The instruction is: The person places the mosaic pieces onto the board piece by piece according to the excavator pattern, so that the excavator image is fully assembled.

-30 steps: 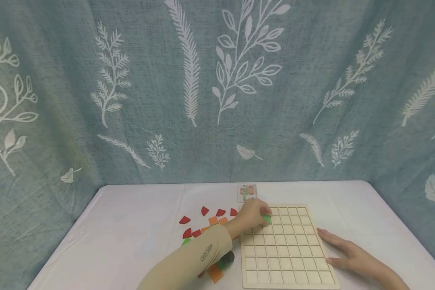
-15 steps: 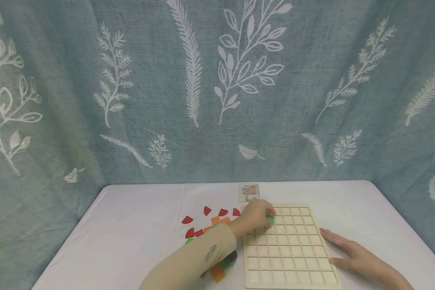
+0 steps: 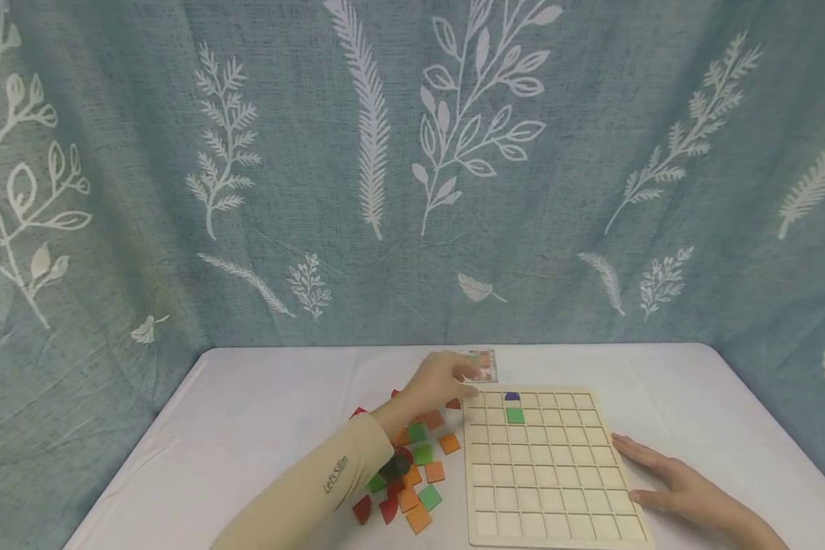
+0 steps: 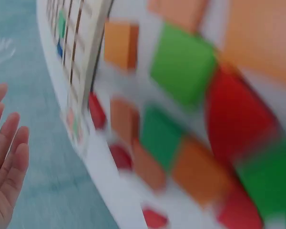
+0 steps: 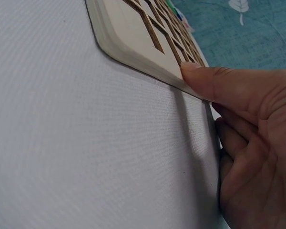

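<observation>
My left hand (image 3: 438, 380) is raised over the far left corner of the wooden grid board (image 3: 557, 477), beside the picture card (image 3: 484, 368). Its fingers are apart and relaxed, with nothing between them in the left wrist view. A green square tile (image 3: 516, 415) lies in a cell of the second row from the back. Behind it, in the back row, sits a small dark blue piece (image 3: 512, 396) with a rounded top. My right hand (image 3: 684, 485) rests at the board's right edge, thumb tip (image 5: 190, 67) touching the rim and fingers extended.
Left of the board lies a loose pile of orange square tiles (image 3: 418, 519), green square tiles (image 3: 429, 498) and red quarter-round pieces (image 3: 362, 509). My left sleeve (image 3: 302, 489) crosses over part of it. A leaf-patterned curtain (image 3: 385, 290) hangs behind the white table (image 3: 261, 412).
My left hand has let go of the green tile, which now lies in its cell, and has moved left off the board. The right hand stays at the board's edge.
</observation>
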A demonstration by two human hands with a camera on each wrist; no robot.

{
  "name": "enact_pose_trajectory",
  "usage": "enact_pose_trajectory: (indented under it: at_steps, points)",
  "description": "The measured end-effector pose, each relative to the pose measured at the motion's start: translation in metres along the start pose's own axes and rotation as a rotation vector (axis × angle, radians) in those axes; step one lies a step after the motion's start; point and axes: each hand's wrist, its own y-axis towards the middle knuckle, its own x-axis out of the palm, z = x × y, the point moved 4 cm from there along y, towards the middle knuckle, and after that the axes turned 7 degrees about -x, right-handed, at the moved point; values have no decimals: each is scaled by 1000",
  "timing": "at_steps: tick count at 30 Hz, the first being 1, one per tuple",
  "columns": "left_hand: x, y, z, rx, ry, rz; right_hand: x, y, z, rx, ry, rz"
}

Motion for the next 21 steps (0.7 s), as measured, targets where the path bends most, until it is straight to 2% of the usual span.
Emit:
enact_pose_trajectory:
  at_steps: [5, 9, 12, 16, 21]
  points:
    - [-35, -19, -28, -68, 13, 88, 0, 0, 0, -14, -38, 13]
    - [-51, -36, -49, -142, 21, 108, 1, 0, -1, -31, -49, 22]
    - [-56, -47, -62, -178, 33, 111, 0, 0, -2, -55, -65, 33]
    - [-57, -63, -77, -234, 32, 83, 0, 0, -4, -79, -76, 45]
    - [-54, -81, -95, -304, -38, 70, 1, 0, -3, -54, -63, 35]
